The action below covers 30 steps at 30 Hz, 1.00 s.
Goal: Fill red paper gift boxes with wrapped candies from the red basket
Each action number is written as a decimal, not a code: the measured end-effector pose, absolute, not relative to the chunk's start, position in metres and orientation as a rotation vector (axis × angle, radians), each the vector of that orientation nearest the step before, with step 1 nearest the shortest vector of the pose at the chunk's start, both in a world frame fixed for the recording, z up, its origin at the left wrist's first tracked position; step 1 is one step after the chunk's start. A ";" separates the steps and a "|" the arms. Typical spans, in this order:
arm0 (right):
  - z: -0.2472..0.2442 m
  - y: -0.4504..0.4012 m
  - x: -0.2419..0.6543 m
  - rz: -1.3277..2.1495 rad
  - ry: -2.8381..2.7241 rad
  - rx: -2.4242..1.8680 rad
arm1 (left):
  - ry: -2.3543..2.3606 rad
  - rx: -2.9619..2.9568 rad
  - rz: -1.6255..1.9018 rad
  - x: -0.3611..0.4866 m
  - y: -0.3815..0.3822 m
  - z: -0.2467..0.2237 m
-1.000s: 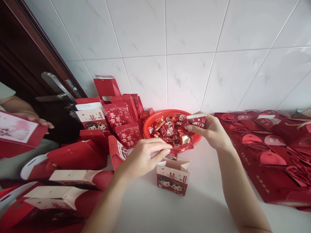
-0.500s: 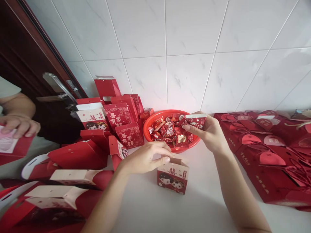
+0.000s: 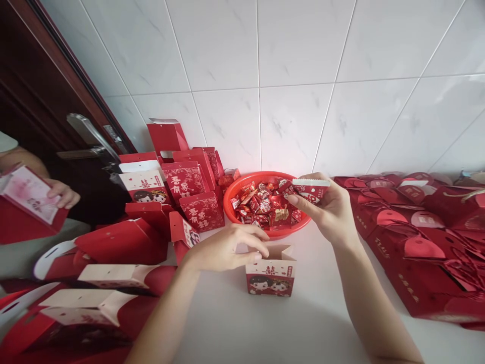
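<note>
A small open-topped candy box (image 3: 270, 279), cream above and red below with two cartoon faces, stands upright on the white tabletop. My left hand (image 3: 227, 247) is at its top left corner, thumb by the front panel and fingertips over the opening, holding it lightly. My right hand (image 3: 333, 210) is closed on a red candy packet (image 3: 311, 189) with a white serrated edge. That packet is held over the right rim of a red plastic basket (image 3: 229, 202). Many wrapped candies (image 3: 261, 199) lie in the basket, behind the box.
Several open red boxes (image 3: 200, 210) stand to the left, with more boxes (image 3: 109, 275) nearer me. Rows of closed red gift boxes (image 3: 413, 258) line the right. At the far left another person's hand (image 3: 62, 193) holds a red box (image 3: 34, 207). A tiled wall (image 3: 295, 121) rises behind.
The candy box has turned slightly to face me more squarely. My right hand has shifted a little right with the packet. The other person's hand and red box have moved farther into view.
</note>
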State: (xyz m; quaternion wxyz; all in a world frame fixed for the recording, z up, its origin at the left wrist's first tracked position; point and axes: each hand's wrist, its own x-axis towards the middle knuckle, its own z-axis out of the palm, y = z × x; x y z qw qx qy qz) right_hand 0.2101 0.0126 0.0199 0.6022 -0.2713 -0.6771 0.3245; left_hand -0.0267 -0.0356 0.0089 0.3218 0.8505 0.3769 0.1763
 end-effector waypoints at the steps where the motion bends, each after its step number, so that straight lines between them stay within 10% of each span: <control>1: 0.020 0.012 0.210 0.750 -1.573 -0.629 | 1.017 2.217 0.484 -0.026 -0.035 0.007; 30: 0.003 0.032 0.204 1.323 -1.856 -0.460 | 1.263 2.148 0.565 -0.027 -0.024 -0.003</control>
